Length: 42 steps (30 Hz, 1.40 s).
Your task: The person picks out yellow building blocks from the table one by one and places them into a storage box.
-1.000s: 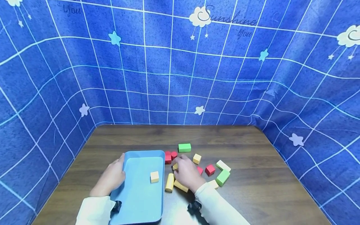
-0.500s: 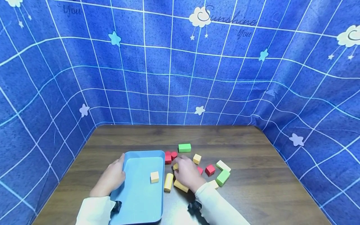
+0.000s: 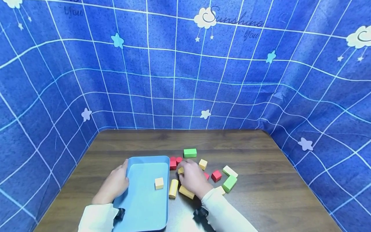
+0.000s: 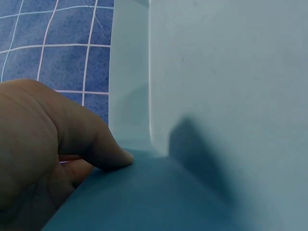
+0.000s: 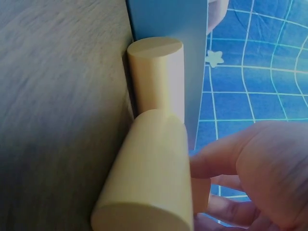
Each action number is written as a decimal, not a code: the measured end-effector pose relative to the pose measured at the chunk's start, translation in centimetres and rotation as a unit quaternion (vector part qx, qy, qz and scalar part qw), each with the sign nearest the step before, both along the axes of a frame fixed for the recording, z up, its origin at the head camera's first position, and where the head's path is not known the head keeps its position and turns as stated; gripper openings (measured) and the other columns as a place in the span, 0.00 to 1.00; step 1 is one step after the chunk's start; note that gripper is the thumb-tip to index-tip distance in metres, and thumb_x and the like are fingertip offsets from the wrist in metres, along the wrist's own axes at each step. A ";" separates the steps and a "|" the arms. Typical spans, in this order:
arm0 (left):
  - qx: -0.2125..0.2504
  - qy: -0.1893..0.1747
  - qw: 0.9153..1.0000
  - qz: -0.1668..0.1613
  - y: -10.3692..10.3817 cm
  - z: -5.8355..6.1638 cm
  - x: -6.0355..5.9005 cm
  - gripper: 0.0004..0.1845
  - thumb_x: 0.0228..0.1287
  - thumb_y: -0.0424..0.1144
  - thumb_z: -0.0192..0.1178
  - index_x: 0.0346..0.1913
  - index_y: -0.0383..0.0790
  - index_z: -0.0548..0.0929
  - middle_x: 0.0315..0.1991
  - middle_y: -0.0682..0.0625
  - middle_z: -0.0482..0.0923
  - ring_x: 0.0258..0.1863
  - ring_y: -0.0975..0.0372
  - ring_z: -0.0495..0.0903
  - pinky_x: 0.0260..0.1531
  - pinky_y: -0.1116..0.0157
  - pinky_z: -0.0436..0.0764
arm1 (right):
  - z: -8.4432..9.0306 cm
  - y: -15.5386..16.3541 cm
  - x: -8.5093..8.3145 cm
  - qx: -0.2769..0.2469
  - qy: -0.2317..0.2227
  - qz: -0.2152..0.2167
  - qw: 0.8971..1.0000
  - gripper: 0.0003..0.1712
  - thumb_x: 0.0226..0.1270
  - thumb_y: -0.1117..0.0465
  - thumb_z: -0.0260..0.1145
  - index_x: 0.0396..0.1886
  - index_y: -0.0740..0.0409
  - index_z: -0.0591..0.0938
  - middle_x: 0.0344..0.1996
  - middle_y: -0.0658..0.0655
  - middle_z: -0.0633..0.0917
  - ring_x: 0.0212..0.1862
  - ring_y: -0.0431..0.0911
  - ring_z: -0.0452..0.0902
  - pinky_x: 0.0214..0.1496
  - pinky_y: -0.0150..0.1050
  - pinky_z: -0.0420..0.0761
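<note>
The tray (image 3: 139,209) is showing plain light blue, and the cube (image 3: 159,183) in it is looking pale tan. Two cylinders (image 3: 173,188) and the held block (image 3: 181,170) are showing yellow. Red is colouring a small block (image 3: 216,176) and a short cylinder (image 3: 179,160); bright green is covering two bricks (image 3: 190,153). Dark brown wood grain is streaking the counter (image 3: 139,138). The curtain (image 3: 162,59) is showing deep blue under a white and light-blue grid, with cream clouds (image 3: 203,21) and pale stars (image 3: 117,41) dotting it. The sleeves (image 3: 95,217) are showing white.
</note>
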<state>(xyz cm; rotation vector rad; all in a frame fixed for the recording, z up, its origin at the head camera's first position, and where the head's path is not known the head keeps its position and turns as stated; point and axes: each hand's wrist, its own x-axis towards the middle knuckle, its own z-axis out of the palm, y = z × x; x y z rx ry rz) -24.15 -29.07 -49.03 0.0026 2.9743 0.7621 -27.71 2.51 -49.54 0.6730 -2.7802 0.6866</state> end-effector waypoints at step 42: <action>0.006 0.000 1.000 0.002 0.0 -0.1 -0.1 0.38 0.72 0.28 0.48 0.81 0.25 0.46 0.78 0.25 0.53 0.76 0.31 0.56 0.70 0.31 0.62 | 2.9 -1.3 2.8 0.014 0.095 0.069 0.993 0.15 0.63 0.58 0.75 0.49 0.51 0.88 0.46 0.50 0.86 0.41 0.40 0.83 0.43 0.34 0.88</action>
